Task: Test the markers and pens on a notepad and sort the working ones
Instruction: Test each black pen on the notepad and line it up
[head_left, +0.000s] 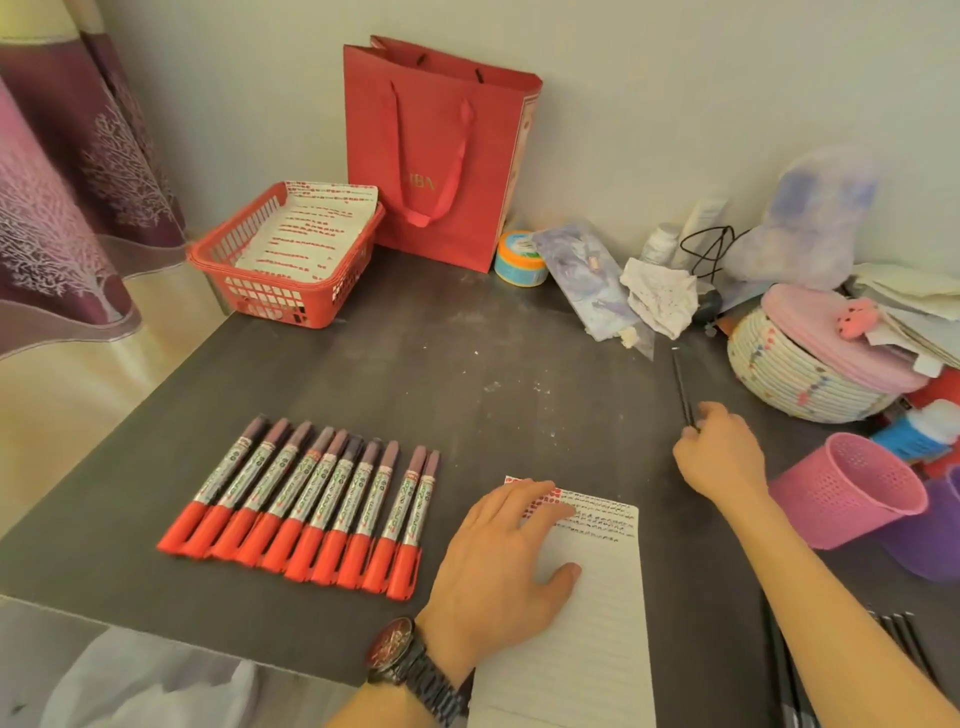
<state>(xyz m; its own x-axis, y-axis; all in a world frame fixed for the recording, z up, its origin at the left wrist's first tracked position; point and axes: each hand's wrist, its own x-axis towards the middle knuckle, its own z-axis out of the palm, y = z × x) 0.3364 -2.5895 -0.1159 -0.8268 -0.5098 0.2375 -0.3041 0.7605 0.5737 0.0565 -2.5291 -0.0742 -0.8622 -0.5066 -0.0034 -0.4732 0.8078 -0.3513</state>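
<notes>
The left hand (498, 556) lies flat on the lined notepad (587, 623), fingers straight and a little spread, thumb out to the side, pressing the page down. Just beyond its fingertips the top lines of the page carry short rows of red and dark test scribbles; none of it reads as words. A dark metal watch (410, 665) sits on that wrist.

The right hand (722, 457), off to the right of the notepad, has its fingers curled and pinches the near end of a thin dark pen (681, 389), which points away from the hand toward the wall. I cannot tell whether the pen touches the table (415, 364).

Left of the left hand, ten markers (301, 499) lie side by side in a neat row, red caps nearest the person. Their silver barrels bear green script, too blurred to read.

Far beyond the left hand stand a red basket (218, 254), holding a sheet covered in red marks, and a red gift bag (436, 150) whose gold lettering is unclear.

Right of the right hand a pink perforated cup (852, 488) leans on a purple cup (935, 535). More dark pens (893, 629) lie near the right forearm.
</notes>
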